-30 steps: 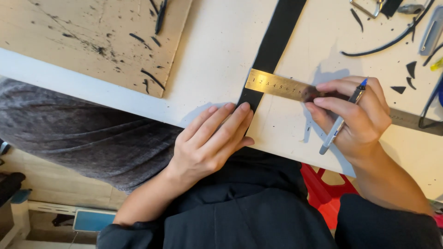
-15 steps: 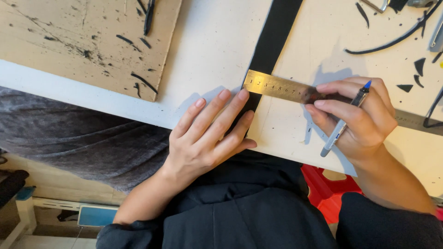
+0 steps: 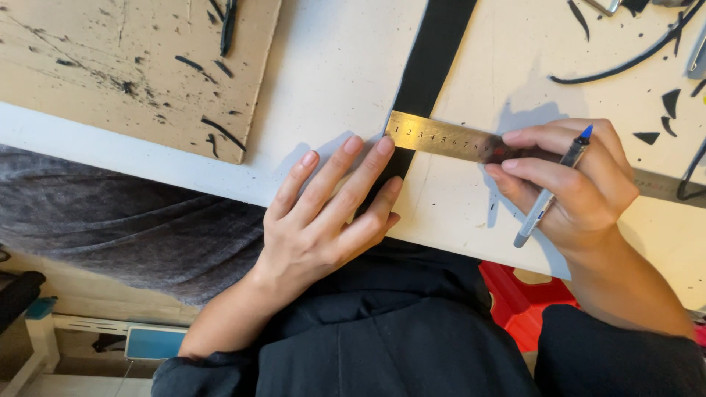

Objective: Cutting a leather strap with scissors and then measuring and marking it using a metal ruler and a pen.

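Left hand lies flat, fingers together and stretched out, pressing on the black strip right at the near table edge; nothing clamped in it. Index and middle fingertips sit just left of the brass ruler, touching or almost touching its end. The ruler lies across the strip, roughly square to it, its left end flush with the strip's left edge. Right hand pins the ruler's right part with fingertips and has a blue-capped pen tucked between the fingers, closed on it, tip pointing down toward the table edge. The strip runs from the table edge up and away past the ruler, out of view at the top. Left of the ruler: bare white table, then a scarred cardboard sheet with black offcuts. Right of the ruler, beyond the hand: black scraps and a thin black cord. Below the ruler: a narrow band of free table before the edge.
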